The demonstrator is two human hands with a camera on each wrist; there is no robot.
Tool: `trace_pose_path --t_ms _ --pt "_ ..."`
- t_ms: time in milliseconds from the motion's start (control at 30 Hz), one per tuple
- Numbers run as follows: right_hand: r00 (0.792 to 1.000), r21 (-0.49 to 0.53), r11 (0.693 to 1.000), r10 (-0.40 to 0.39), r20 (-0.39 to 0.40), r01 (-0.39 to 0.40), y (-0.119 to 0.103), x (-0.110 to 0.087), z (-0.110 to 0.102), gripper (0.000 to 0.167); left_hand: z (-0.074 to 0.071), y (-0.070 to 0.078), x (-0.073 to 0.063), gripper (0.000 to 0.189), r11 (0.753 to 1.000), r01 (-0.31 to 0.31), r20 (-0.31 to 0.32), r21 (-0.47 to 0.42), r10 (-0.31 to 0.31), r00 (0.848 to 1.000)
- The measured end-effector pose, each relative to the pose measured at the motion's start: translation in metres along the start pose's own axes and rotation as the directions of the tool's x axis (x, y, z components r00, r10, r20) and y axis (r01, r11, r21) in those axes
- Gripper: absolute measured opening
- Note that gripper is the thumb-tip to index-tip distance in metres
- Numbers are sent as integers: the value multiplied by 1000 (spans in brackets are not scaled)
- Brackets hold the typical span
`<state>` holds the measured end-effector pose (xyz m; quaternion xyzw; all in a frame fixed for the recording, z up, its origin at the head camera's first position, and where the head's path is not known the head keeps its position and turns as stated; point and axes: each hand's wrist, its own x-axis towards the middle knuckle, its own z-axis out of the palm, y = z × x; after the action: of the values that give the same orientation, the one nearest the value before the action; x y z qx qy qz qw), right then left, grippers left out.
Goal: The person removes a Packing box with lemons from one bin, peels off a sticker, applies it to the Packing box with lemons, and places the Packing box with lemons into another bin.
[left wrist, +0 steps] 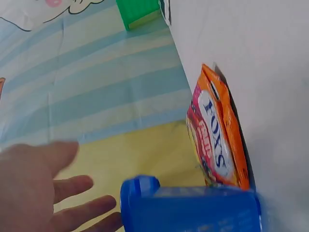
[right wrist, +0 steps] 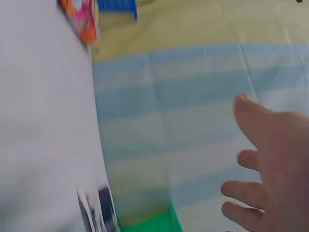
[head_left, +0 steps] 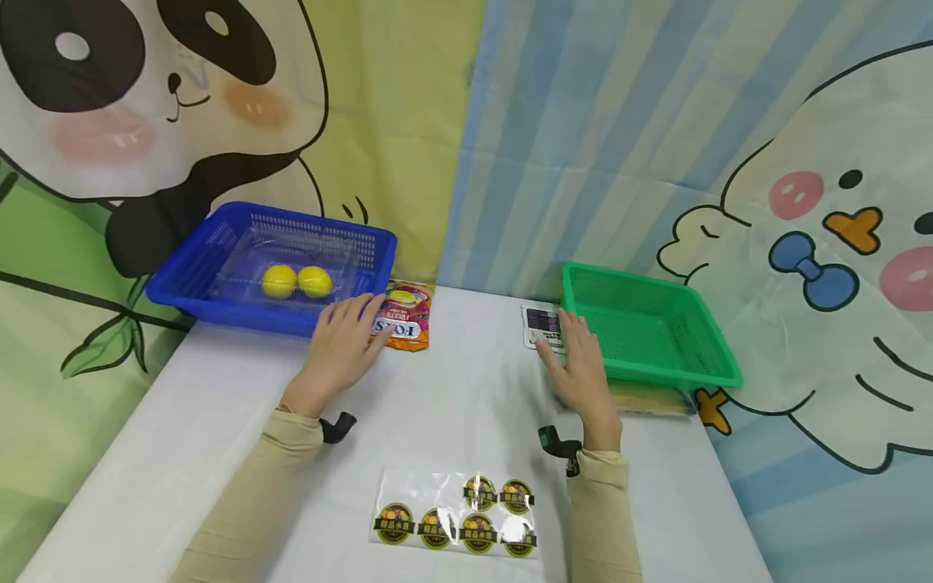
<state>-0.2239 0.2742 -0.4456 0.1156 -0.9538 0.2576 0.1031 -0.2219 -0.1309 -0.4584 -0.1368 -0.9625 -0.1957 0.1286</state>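
Note:
My left hand (head_left: 338, 352), fingers spread and holding nothing, hovers by the near right corner of a blue basket (head_left: 219, 312). Inside that basket lie a clear plastic tray (head_left: 240, 263) and two yellow balls (head_left: 279, 281). An orange and red Fox's Fruits candy bag (head_left: 410, 316) lies beside the basket, partly behind the left fingers in the head view. My right hand (head_left: 583, 372) is also empty, its fingers extended close to the left side of a green basket (head_left: 656, 372). A small white packet with a dark label (head_left: 543, 325) lies behind the right thumb.
A sheet of round black and gold stickers (head_left: 455, 516) lies near the table's front. Under the green basket shows a flat yellowish package (head_left: 649, 398). A printed curtain (head_left: 525, 162) hangs behind the white table (head_left: 466, 405).

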Motion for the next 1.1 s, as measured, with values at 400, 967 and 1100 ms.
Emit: trace_pose_path --t_ms 400,967,1100 --pt "988 497 859 -153 23 121 -99 56 29 43 -79 -112 -5 43 953 267 -137 -144 -286 948" --pt "937 352 932 -50 347 -81 -268 154 143 37 -96 -204 23 91 888 428 218 -167 -390 895" --pt "923 289 951 -14 384 -106 -277 153 159 45 -95 -206 21 90 883 438 213 -169 -401 891"
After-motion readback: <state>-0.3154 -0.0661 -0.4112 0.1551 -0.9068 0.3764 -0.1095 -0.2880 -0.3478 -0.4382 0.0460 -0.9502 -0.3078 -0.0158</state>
